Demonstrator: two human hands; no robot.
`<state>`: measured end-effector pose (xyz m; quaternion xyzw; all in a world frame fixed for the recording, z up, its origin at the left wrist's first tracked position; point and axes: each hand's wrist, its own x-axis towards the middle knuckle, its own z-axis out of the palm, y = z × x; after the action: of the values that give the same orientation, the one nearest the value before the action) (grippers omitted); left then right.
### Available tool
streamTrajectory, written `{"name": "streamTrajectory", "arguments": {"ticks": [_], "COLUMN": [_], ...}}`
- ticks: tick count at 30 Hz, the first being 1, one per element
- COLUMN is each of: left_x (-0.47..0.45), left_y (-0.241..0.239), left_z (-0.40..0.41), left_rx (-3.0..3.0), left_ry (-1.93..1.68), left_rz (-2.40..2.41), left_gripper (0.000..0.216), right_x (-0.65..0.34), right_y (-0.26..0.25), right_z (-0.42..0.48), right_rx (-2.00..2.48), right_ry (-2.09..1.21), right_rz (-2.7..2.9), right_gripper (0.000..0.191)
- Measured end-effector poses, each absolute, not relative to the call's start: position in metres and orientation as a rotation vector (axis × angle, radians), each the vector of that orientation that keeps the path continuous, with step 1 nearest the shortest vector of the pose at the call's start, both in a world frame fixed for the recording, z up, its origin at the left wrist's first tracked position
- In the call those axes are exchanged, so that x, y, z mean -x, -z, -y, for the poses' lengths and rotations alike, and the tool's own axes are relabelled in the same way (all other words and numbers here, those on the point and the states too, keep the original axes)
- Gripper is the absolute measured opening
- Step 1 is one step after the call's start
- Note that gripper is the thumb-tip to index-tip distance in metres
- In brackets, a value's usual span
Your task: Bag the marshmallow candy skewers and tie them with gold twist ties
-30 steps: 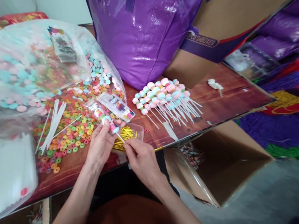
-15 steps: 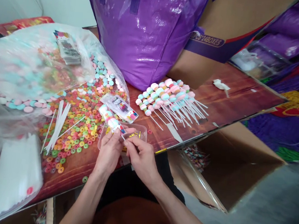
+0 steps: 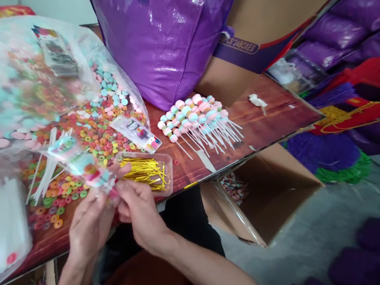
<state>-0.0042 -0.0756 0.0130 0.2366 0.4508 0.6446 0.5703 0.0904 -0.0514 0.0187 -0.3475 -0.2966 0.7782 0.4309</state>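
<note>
A candy skewer in a clear printed bag [image 3: 82, 165] points up and left from my hands, blurred by motion. My left hand [image 3: 90, 222] is closed round the bag's lower end. My right hand [image 3: 139, 211] pinches at the gathered neck beside it; whether a tie is between the fingers is hidden. Just beyond the hands, a clear plastic tray [image 3: 169, 176] holds gold twist ties [image 3: 145, 172]. A flat printed bag [image 3: 136, 133] lies behind the tray. Finished-looking candy skewers [image 3: 192, 116] are piled to the right, their white sticks toward me.
Ring candies [image 3: 59, 192] and loose white sticks [image 3: 48, 169] cover the table's left side. A big clear bag of candies [image 3: 8, 71] carries a stack of printed bags [image 3: 57, 56]. A purple bag [image 3: 159, 45] stands behind. An open carton [image 3: 268, 199] sits below the table's right edge.
Both hands have moved left and toward me, lifting the bagged skewer and tilting it further left. The tray of gold ties is now uncovered. My view has shifted to the right.
</note>
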Motion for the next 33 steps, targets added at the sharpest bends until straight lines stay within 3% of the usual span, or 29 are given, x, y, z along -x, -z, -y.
{"name": "streamTrajectory", "arguments": {"ticks": [3, 8, 11, 14, 19, 24, 29, 33], "left_x": [0.018, 0.015, 0.012, 0.009, 0.004, 0.000, -0.007, -0.012], "left_y": [-0.020, -0.020, -0.018, -0.016, -0.014, -0.012, -0.008, -0.005], "left_z": [0.081, 0.069, 0.060, 0.056, 0.052, 0.045, 0.039, 0.035], "left_rx": [-0.571, -0.493, -0.449, -0.387, -0.302, -0.325, -0.370, -0.421], "left_ry": [-1.525, -1.697, -1.635, -1.503, -1.405, -1.388, -1.485, -1.502], "left_rz": [-1.004, -1.051, -1.114, -1.101, -0.990, -0.991, -1.049, -1.038], "left_gripper": [0.020, 0.014, 0.019, 0.016, 0.027, 0.022, 0.024, 0.026], "right_x": [-0.089, -0.115, -0.136, -0.148, -0.147, -0.150, -0.168, -0.171], "right_y": [-0.023, -0.019, -0.011, -0.003, 0.001, -0.001, 0.000, -0.001], "right_z": [0.057, 0.042, 0.022, 0.004, -0.004, -0.004, -0.004, 0.003], "right_rx": [0.884, 1.272, 1.703, 1.875, 1.876, 1.880, 1.725, 1.298], "right_ry": [-1.822, -0.934, -0.491, -0.291, -0.254, -0.367, -0.623, -0.982], "right_rz": [1.158, 2.222, 2.385, 2.467, 2.587, 2.506, 2.160, 1.716], "right_gripper": [0.038, 0.020, 0.018, 0.020, 0.025, 0.029, 0.020, 0.013]}}
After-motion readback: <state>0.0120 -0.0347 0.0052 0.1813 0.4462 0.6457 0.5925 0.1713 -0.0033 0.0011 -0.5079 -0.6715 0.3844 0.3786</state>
